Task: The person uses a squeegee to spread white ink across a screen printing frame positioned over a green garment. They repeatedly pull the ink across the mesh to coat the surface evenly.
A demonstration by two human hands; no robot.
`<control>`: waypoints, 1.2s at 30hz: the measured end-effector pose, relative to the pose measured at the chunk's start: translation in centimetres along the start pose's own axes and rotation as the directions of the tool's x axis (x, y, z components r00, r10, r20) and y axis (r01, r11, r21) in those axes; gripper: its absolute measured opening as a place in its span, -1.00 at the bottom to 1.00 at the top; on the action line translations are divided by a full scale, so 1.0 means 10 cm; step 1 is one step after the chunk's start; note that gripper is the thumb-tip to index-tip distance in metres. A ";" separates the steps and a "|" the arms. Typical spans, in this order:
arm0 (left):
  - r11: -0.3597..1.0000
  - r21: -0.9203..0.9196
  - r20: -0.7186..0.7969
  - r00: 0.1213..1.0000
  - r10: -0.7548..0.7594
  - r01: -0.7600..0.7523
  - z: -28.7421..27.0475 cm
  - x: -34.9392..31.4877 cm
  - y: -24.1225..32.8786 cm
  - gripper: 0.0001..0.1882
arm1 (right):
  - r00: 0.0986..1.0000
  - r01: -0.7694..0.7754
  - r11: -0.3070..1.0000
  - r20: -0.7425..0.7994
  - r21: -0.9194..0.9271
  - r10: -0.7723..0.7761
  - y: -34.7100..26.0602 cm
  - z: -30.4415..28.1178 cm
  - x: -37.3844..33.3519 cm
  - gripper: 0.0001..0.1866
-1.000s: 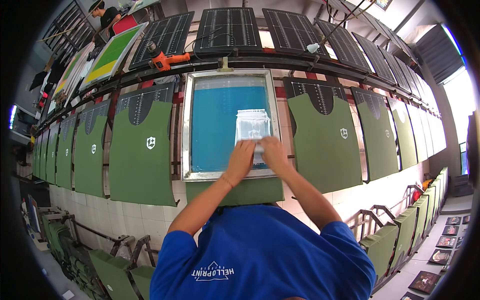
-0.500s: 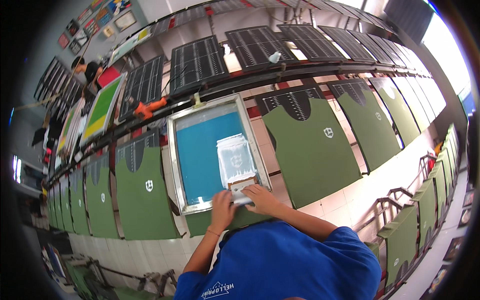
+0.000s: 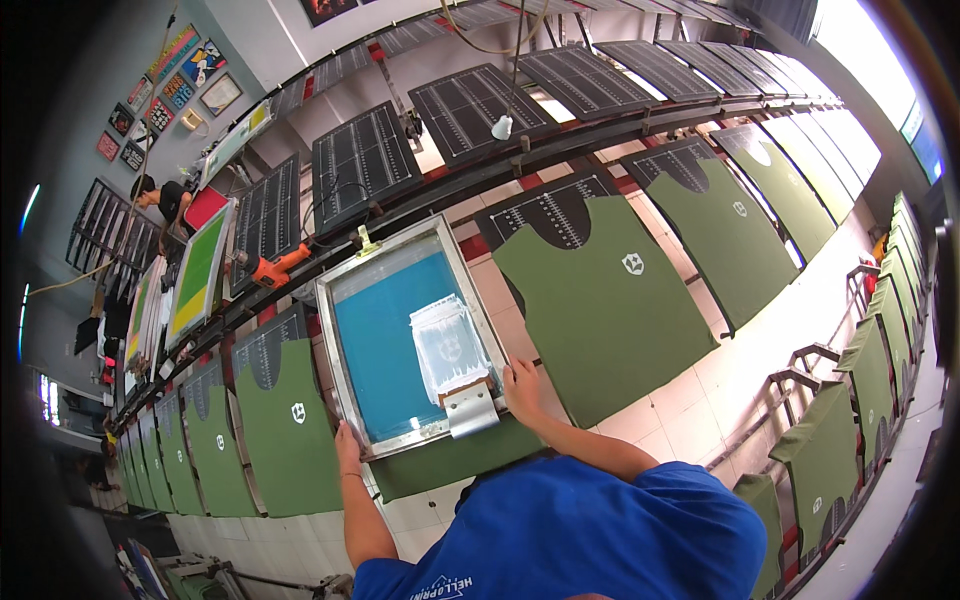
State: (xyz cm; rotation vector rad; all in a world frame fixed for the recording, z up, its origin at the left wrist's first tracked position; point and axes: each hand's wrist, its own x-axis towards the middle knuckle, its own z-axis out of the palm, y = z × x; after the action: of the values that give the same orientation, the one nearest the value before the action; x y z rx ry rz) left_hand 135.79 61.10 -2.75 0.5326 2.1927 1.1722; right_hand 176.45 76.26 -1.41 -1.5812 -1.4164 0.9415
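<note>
A silk-screen frame (image 3: 475,300) with blue mesh lies in front of me over a green shirt panel (image 3: 450,466). White ink (image 3: 440,340) covers a patch of mesh around a badge-shaped stencil. Resting at the frame's near edge, beside the ink, is a squeegee (image 3: 470,411) with a metal handle; neither hand touches it. My left hand (image 3: 347,450) grips the near left corner of the frame. At the right rail, near its lower end, my right hand (image 3: 522,390) is closed on the frame, its fingertips partly hidden.
More green panels with white badges lie on black boards to the right (image 3: 610,300) and left (image 3: 285,430). An orange heat gun (image 3: 280,268) sits on the rail behind. Another person (image 3: 165,200) stands far left. Green panels hang on a rack (image 3: 825,440) at right.
Both hands have left the squeegee, which stays on the screen, and moved apart to the frame's left and right sides. The whole view has also shifted.
</note>
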 end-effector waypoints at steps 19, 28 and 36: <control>0.958 -0.269 -0.097 0.992 0.075 -0.098 0.57 -1.04 0.52 -0.63 | 0.996 0.002 0.999 0.088 -0.033 0.001 -0.09 -1.12 0.32 -0.60; 0.959 -0.273 0.020 0.996 0.087 -0.078 2.53 -1.98 1.09 -0.64 | 0.999 -0.012 1.000 -0.047 0.018 0.013 0.72 -3.14 1.22 -0.62; 0.978 -0.204 0.055 0.997 0.048 -0.036 3.79 -2.47 1.56 -0.62 | 0.997 -0.071 0.984 -0.001 0.164 0.072 1.40 -4.18 2.07 -0.62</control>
State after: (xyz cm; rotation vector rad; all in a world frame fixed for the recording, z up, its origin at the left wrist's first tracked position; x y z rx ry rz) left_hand 180.40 77.91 1.50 0.5221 1.9920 1.3665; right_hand 222.12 92.70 2.36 -1.5191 -1.2516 1.0660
